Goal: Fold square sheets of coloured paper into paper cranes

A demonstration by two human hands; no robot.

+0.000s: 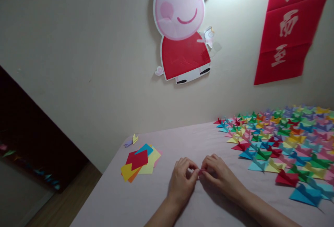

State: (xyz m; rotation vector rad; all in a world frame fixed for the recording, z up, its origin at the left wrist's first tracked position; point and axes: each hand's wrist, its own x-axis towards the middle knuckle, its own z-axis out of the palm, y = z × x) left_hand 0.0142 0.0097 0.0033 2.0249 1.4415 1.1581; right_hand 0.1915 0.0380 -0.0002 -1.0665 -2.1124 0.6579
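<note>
Close together over the table, my left hand (183, 176) and my right hand (218, 171) both pinch a small piece of pink-red folded paper (200, 172). Most of the paper is hidden by the fingers, so its shape cannot be made out. To the left of my hands lies a loose pile of coloured paper squares (137, 159), in red, blue, yellow, orange and pink. On the right, rows of folded paper cranes (272, 150) in many colours cover the table, the nearest ones being a red and a blue crane.
A pale pink cloth covers the table (109, 199), which meets the wall behind. Near its back left corner sit a yellow and a purple folded paper piece (132, 141). On the wall are a pink pig cutout (186, 58) and a red banner (284, 35).
</note>
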